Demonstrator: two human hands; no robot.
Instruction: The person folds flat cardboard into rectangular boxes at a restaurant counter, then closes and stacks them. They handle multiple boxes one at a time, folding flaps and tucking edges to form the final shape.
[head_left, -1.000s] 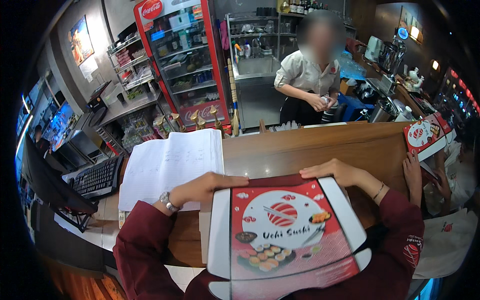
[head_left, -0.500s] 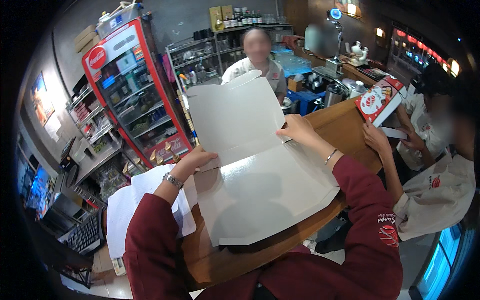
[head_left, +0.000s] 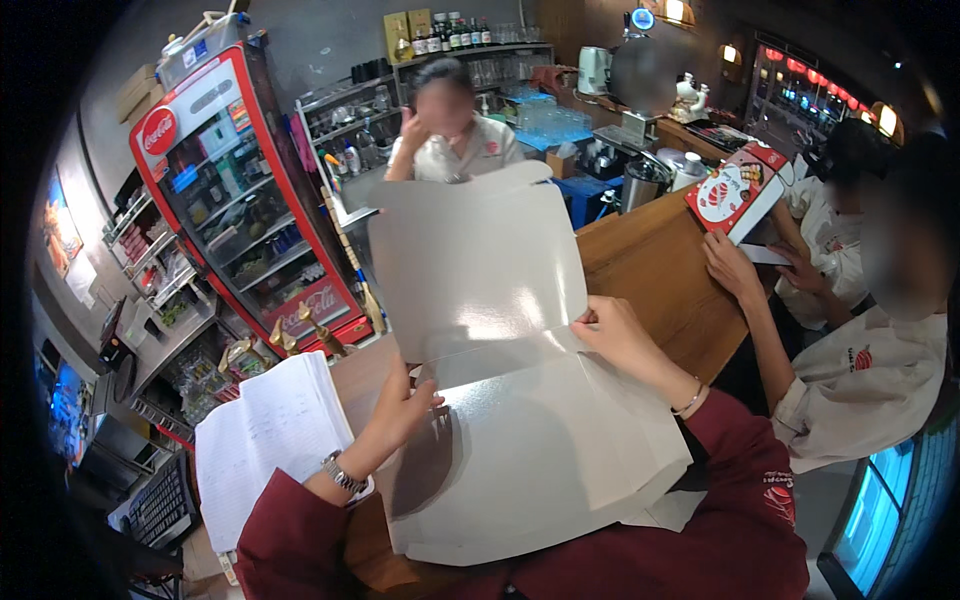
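Observation:
A large unfolded cardboard box, white and glossy inside, lies over the wooden counter in front of me. Its lid panel tilts up beyond a crease, with a tab along the far edge. At the left end of the crease, my left hand grips the box's side, fingers curled over the board. Opposite it, my right hand pinches the right edge beside the crease. The undersides of the board and some fingertips are hidden.
An open notebook lies left of the box, near a keyboard. Across the counter stands a person. At right, a co-worker's hands hold a red-and-white printed box. A red drinks fridge stands at back left.
The box has come nearer to me and its lid panel stands lower in view. My left hand has turned, its fingers now over the board. The person opposite has raised a hand.

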